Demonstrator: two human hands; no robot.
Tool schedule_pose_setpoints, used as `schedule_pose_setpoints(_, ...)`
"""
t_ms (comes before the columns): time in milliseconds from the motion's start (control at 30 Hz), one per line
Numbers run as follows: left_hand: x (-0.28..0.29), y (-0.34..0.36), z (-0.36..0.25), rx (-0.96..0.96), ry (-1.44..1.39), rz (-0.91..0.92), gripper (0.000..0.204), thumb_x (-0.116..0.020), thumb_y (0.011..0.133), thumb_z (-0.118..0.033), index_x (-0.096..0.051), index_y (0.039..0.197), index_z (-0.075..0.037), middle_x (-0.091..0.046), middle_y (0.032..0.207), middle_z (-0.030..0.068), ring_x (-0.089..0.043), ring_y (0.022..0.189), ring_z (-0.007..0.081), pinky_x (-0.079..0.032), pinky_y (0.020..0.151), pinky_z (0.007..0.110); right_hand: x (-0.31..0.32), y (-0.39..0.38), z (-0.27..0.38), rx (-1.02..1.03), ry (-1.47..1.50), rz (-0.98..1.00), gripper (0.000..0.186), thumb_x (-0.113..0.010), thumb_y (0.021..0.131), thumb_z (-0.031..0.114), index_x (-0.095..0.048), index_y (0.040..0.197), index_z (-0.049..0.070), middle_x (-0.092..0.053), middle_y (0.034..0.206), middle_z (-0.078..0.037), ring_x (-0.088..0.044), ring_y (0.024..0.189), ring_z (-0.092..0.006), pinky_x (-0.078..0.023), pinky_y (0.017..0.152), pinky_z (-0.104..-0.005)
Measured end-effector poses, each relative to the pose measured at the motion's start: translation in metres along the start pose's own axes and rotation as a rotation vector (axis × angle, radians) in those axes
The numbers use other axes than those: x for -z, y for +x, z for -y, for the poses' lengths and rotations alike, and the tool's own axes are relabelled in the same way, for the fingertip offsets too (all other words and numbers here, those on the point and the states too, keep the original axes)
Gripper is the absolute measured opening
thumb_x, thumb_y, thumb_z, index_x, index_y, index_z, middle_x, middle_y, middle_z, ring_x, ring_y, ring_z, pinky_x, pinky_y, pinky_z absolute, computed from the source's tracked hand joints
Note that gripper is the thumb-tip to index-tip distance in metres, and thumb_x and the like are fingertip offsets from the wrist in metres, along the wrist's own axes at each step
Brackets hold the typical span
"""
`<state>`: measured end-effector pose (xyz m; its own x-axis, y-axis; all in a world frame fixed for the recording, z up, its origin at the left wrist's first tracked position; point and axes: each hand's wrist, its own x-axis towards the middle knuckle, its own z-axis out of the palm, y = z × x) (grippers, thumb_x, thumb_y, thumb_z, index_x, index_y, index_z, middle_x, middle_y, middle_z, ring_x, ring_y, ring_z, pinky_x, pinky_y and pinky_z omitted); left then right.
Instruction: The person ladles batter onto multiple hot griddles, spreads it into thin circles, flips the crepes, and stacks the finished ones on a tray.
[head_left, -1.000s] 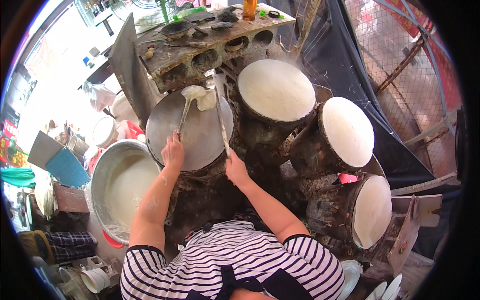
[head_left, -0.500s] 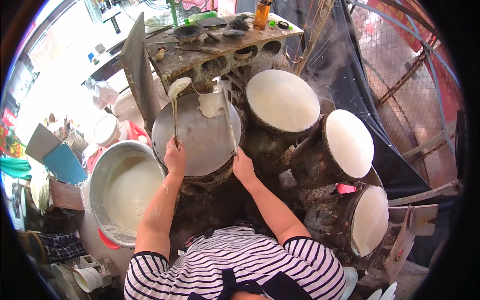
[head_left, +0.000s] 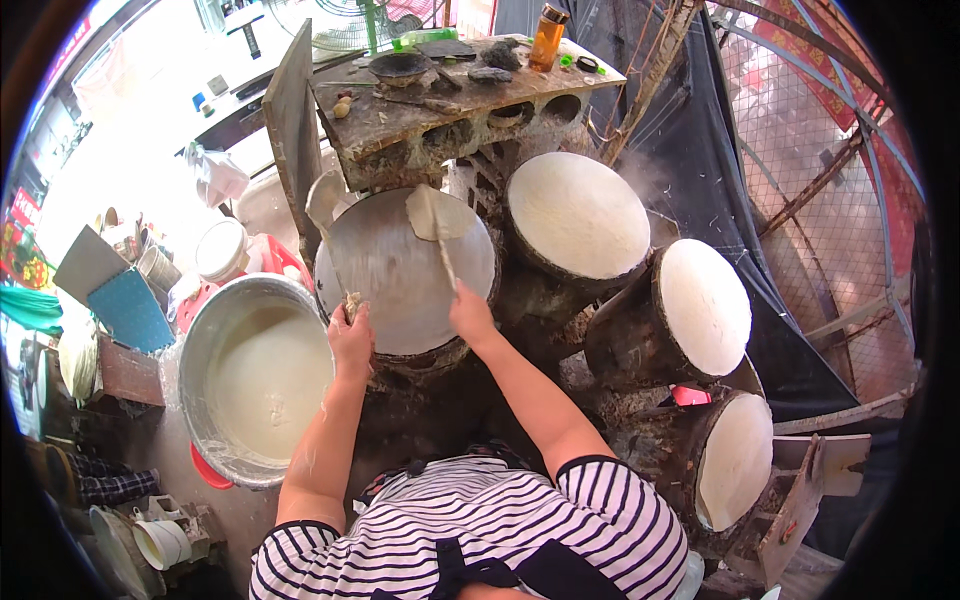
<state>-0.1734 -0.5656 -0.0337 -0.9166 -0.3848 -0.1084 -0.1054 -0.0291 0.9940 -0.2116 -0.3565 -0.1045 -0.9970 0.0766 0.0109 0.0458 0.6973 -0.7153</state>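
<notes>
Left hand (head_left: 352, 343) grasps a ladle (head_left: 324, 198) by the rim of a round griddle (head_left: 390, 275), while the right hand (head_left: 472, 317) clasps a stick (head_left: 446, 260) at a pale patch (head_left: 424, 213).

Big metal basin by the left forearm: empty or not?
Not empty: pale, cloudy liquid covers the bottom of the basin, with inner wall showing above it.

From my remote feed I see the left arm (head_left: 325, 440) reaching almost straight ahead, pale smears on its skin, while the right arm (head_left: 540, 400) slants forward and inward, toward the left. The left hand (head_left: 352, 342) is curled into a grip with its knuckles forward; I have the right hand (head_left: 472, 316) similarly curled, slightly farther out, the two apart.
</notes>
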Motion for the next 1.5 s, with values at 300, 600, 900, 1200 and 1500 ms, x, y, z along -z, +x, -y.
schedule_pose_setpoints(300, 0.038, -0.022, -0.021, 0.048, -0.182, -0.026, 0.013, -0.056, 0.088, -0.014, -0.053, 0.092, -0.002, -0.044, 0.061, -0.0018, -0.041, 0.041, 0.0074, -0.032, 0.036, 0.022, 0.020, 0.006, 0.009, -0.075, -0.091, 0.015, 0.042, -0.042, 0.084, 0.014, -0.048, 0.125, 0.007, -0.062, 0.089, -0.025, -0.059, 0.087, -0.0420, -0.045, 0.078, -0.0506)
schedule_pose_setpoints(600, 0.060, -0.023, -0.013, 0.091, -0.231, -0.019, 0.010, -0.056, 0.089, -0.013, -0.052, 0.088, -0.003, -0.044, 0.056, -0.0017, -0.041, 0.038, 0.0072, -0.031, 0.033, 0.022, 0.018, -0.025, 0.036, -0.041, -0.093, -0.010, 0.040, -0.042, 0.086, 0.013, -0.047, 0.125, 0.006, -0.061, 0.090, -0.025, -0.058, 0.084, -0.0428, -0.045, 0.074, -0.0513)
schedule_pose_setpoints(900, 0.073, -0.027, -0.017, 0.107, -0.221, -0.020, 0.011, -0.054, 0.089, -0.014, -0.050, 0.087, -0.004, -0.043, 0.060, -0.0014, -0.040, 0.039, 0.0076, -0.033, 0.033, 0.022, -0.045, -0.032, 0.044, 0.130, -0.100, 0.024, 0.040, -0.043, 0.083, 0.009, -0.047, 0.123, 0.003, -0.059, 0.081, -0.027, -0.058, 0.077, -0.0436, -0.046, 0.068, -0.0512)
schedule_pose_setpoints(1200, 0.089, -0.039, -0.005, 0.078, -0.255, -0.122, 0.016, -0.057, 0.088, -0.017, -0.048, 0.082, -0.005, -0.043, 0.061, -0.0012, -0.040, 0.038, 0.0079, -0.033, 0.032, 0.021, -0.019, 0.017, 0.039, 0.112, -0.159, 0.143, 0.042, -0.042, 0.085, 0.011, -0.046, 0.126, 0.004, -0.061, 0.081, -0.025, -0.057, 0.079, -0.0435, -0.045, 0.070, -0.0508)
schedule_pose_setpoints(1500, 0.073, -0.054, -0.002, 0.112, -0.257, -0.227, 0.012, -0.054, 0.089, -0.015, -0.048, 0.081, -0.007, -0.041, 0.056, -0.0024, -0.040, 0.038, 0.0073, -0.031, 0.032, 0.022, -0.003, 0.067, -0.001, 0.211, -0.200, 0.012, 0.042, -0.041, 0.084, 0.012, -0.048, 0.126, 0.011, -0.060, 0.076, -0.024, -0.059, 0.076, -0.0415, -0.046, 0.069, -0.0519)
